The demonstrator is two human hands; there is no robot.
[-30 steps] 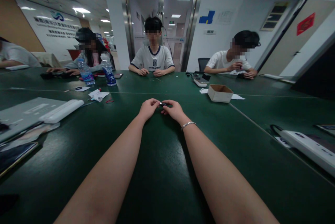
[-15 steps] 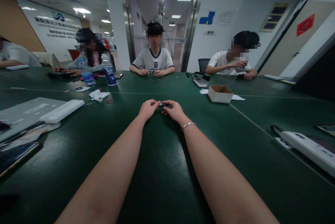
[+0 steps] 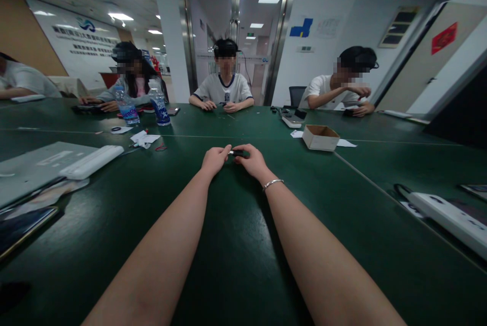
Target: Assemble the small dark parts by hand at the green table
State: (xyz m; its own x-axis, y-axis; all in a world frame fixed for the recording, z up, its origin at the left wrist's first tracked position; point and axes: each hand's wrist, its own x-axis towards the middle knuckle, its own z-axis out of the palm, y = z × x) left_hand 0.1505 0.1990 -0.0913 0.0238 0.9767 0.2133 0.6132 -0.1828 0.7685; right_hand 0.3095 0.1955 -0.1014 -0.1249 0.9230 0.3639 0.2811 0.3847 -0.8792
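Forearms run up from the bottom edge of the frame and meet just above centre, over a dark green surface. Left hand and right hand close together on a small dark object: the grip of each is a fingertip pinch, left on its pale metallic end, right on its black end. Object is held just above or on the surface; contact underneath cannot be made out. Too small and too covered by fingers to identify; only a short strip shows between the two hands. Palms hidden, backs of hands face the camera. A thin bracelet sits on the right wrist.

Cut off: a grey flat case and a white bar at middle left, a dark glossy slab at lower left, a white power strip at lower right running out of frame.

Open room: surface bare around the hands on all sides and down to the bottom edge. Nearest things lie well apart: an open cardboard box to the upper right, paper scraps and two water bottles to the upper left. A seam in the surface crosses just behind the hands.

Far edge: other people seated, their hands near their own small items, well apart from these hands.
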